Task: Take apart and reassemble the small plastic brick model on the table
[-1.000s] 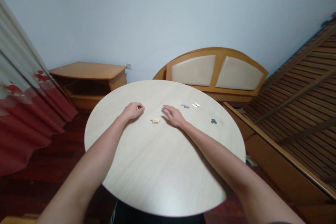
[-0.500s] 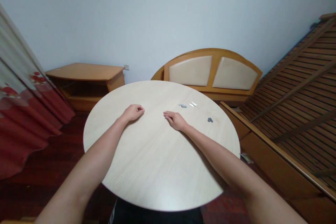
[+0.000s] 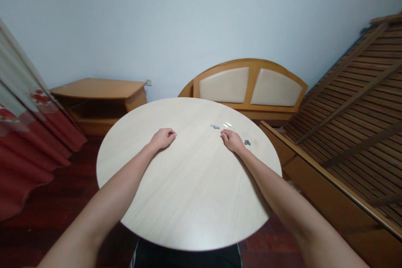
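Observation:
On the round pale wooden table [image 3: 188, 184], my left hand [image 3: 163, 138] rests left of the middle with thumb and fingertips drawn together in a pinch. Whatever may be between those fingertips is hidden. My right hand [image 3: 232, 140] is over the right part of the table, fingers loosely bent and slightly apart, with nothing visible in them. Just beyond it lie small light grey pieces [image 3: 215, 127] and a few flat white pieces [image 3: 227, 124]. A little cluster of dark grey pieces [image 3: 247, 142] is to the right of that hand. The pieces are too small to identify.
A wooden cabinet [image 3: 100, 87] stands behind on the left, beside a red and white curtain [image 3: 34, 142]. Past the table is a headboard with cream panels [image 3: 224, 86]. A bed's side board [image 3: 326, 184] and leaning wooden slats [image 3: 354, 92] are on the right.
My right hand has moved right, from the table's middle towards the small pieces, and its fingers are more bent. My left hand stays nearly in place. The view has shifted slightly.

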Motion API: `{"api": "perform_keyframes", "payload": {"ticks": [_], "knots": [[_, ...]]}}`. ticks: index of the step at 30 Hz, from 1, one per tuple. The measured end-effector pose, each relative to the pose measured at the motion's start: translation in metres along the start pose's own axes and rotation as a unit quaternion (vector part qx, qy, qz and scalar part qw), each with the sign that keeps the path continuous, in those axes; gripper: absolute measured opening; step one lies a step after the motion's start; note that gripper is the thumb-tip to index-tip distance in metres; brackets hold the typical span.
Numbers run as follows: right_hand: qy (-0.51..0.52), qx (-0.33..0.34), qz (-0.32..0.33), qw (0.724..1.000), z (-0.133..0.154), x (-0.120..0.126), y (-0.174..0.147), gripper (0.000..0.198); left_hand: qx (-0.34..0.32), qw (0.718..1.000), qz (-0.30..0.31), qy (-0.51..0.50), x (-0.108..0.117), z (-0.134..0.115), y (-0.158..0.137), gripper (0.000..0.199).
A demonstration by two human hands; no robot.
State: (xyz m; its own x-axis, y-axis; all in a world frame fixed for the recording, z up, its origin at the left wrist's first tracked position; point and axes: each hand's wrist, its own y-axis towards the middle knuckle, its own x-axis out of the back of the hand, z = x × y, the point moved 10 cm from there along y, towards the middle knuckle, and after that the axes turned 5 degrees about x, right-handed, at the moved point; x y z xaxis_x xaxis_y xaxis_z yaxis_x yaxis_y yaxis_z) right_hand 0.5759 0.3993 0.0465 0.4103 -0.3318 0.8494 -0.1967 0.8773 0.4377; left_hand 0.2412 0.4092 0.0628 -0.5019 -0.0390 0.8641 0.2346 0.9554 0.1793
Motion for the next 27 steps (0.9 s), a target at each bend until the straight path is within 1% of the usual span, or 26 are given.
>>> {"api": "perform_keyframes", "payload": {"ticks": [3,5,8,10,12,14,20,27], "knots": [[-0.030,0.012,-0.033,0.999,0.036,0.007,-0.002,0.046,-0.023,0.998,-0.055,0.006,0.000,-0.018,-0.001,0.046],[-0.019,0.031,-0.008,0.999,0.072,-0.006,-0.001,0.049,-0.029,0.997,-0.066,0.033,-0.009,-0.028,-0.002,0.056],[-0.006,0.072,0.080,0.994,0.128,-0.039,0.005,0.052,-0.015,0.994,-0.023,0.101,-0.034,-0.033,-0.004,0.065],[-0.015,0.056,0.135,0.989,0.146,-0.059,0.011,0.055,0.006,0.990,0.023,0.140,-0.050,-0.030,-0.006,0.067],[-0.024,0.027,0.168,0.985,0.150,-0.070,0.017,0.058,0.020,0.984,0.058,0.168,-0.060,-0.027,-0.007,0.069],[-0.025,0.015,0.180,0.983,0.148,-0.075,0.021,0.060,0.022,0.980,0.071,0.182,-0.064,-0.025,-0.007,0.070],[-0.025,0.023,0.176,0.984,0.140,-0.081,0.025,0.061,0.019,0.983,0.063,0.173,-0.062,-0.025,-0.006,0.069],[-0.022,0.026,0.174,0.984,0.141,-0.082,0.025,0.059,0.015,0.982,0.063,0.175,-0.064,-0.023,-0.006,0.070]]}}
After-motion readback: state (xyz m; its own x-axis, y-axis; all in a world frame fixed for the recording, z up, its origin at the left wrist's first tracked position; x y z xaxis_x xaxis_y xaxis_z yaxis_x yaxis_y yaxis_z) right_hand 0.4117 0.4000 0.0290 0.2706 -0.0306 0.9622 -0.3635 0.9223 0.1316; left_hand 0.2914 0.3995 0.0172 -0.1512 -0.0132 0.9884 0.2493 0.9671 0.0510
